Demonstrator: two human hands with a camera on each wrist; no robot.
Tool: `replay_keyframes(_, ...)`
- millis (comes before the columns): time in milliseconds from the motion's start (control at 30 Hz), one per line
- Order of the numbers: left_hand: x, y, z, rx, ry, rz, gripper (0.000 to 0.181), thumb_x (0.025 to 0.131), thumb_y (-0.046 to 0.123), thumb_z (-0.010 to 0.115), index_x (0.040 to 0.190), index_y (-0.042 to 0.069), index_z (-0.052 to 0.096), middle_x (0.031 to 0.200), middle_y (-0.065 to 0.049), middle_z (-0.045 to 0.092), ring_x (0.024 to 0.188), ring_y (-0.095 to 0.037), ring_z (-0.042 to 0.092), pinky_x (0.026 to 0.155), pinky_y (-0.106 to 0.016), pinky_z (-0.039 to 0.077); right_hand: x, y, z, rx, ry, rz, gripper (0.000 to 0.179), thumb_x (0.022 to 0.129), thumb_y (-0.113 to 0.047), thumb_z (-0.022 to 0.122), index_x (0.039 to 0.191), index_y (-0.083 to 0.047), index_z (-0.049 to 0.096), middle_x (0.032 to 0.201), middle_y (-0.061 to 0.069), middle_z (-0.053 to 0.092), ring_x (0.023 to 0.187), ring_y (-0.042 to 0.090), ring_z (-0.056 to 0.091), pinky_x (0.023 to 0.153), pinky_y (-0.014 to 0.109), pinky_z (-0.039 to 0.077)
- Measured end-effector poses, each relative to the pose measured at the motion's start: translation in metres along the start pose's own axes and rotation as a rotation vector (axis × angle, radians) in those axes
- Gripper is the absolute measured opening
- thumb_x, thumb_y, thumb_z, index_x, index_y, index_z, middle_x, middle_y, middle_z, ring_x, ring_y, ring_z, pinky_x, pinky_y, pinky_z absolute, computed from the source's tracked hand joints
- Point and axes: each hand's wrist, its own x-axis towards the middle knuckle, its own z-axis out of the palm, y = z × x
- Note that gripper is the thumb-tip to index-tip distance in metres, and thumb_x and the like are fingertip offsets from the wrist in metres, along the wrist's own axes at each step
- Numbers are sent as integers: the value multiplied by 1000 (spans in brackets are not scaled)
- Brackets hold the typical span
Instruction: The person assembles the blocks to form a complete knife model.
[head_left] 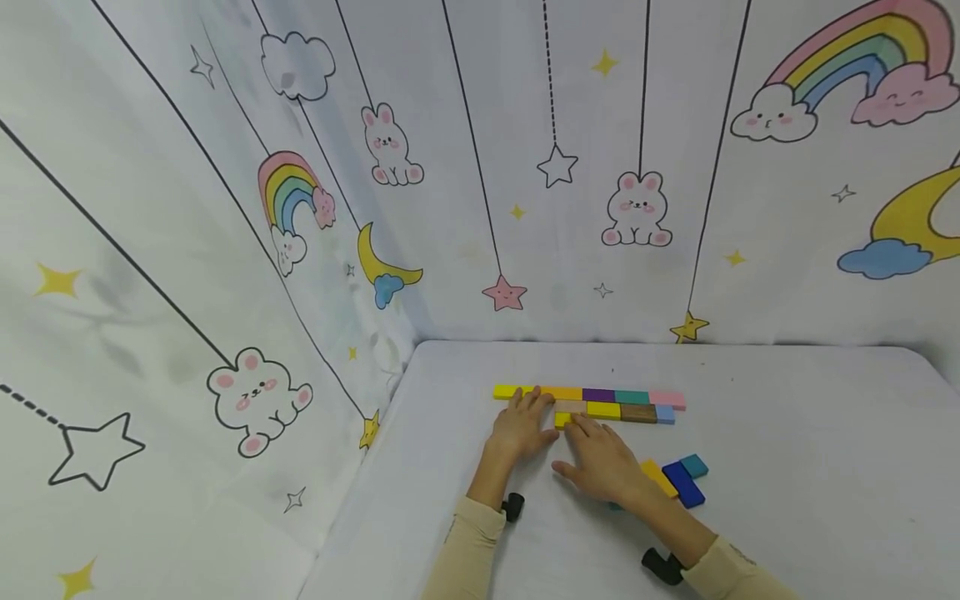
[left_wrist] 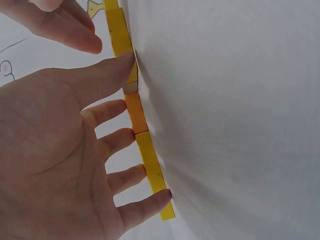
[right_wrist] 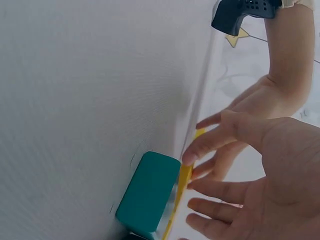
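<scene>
The head view has the whole layout: right of centre on the white tabletop (head_left: pixel 810 450), a far row of blocks (head_left: pixel 597 395) runs yellow, orange, purple, teal and pink, with a nearer row (head_left: pixel 637 412) against it and a small yellow block (head_left: pixel 561 422) in front of that row's left end. The left hand (head_left: pixel 517 427) lies over the left part of the rows with its fingers spread; the right hand (head_left: pixel 603 460) reaches in from the lower right, fingers loosely extended, a fingertip at the small yellow block and the thumb apart from it.

The left wrist view gives what the head view hides, the left palm side: fingertips touch an orange block (left_wrist: pixel 136 112) and a long yellow block (left_wrist: pixel 155 175) joined end to end. The thumb overlaps yellow at the top of the frame; its exact contact is unclear.

Only the right wrist view shows a teal block (right_wrist: pixel 148 192) broadly, at lower centre; from the head, just a teal edge peeks beneath the right wrist. A dark blue block (head_left: pixel 684 485) right of that wrist appears clearly in the head view alone.
</scene>
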Motion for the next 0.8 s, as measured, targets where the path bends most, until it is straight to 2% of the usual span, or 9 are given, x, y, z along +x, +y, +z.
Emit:
replay_keyframes(133, 1, 1, 0, 11, -12, -3, 63, 101, 48, 66, 157, 29, 43, 171, -3, 31, 157, -35, 26, 117, -58, 41, -4, 1, 0, -8, 3, 6, 72, 90, -47, 80, 142, -1, 59, 153, 25, 51, 143, 43, 46, 117, 67, 34)
replay_keyframes(367, 3, 0, 3, 43, -10, -20, 62, 101, 48, 66, 157, 30, 43, 170, -1, 31, 156, -34, 27, 117, -55, 42, -21, 2, -8, -43, -76, 30, 72, 88, -51, 81, 137, 0, 63, 148, 26, 54, 141, 43, 48, 115, 68, 37)
replay_keyframes(533, 2, -1, 2, 28, -23, -23, 63, 102, 48, 64, 158, 30, 41, 172, -1, 28, 158, -33, 24, 118, -55, 41, -37, 3, -16, -47, -95, 44, 72, 86, -51, 82, 132, 1, 65, 145, 26, 57, 140, 42, 49, 114, 68, 37)
replay_keyframes(800, 8, -4, 9, 8, -46, -33, 65, 101, 50, 65, 159, 34, 39, 173, 3, 24, 159, -31, 20, 120, -57, 37, -62, 2, -29, -60, -147, 135, 78, 85, -57, 81, 135, 1, 65, 144, 24, 59, 137, 42, 52, 115, 67, 36)
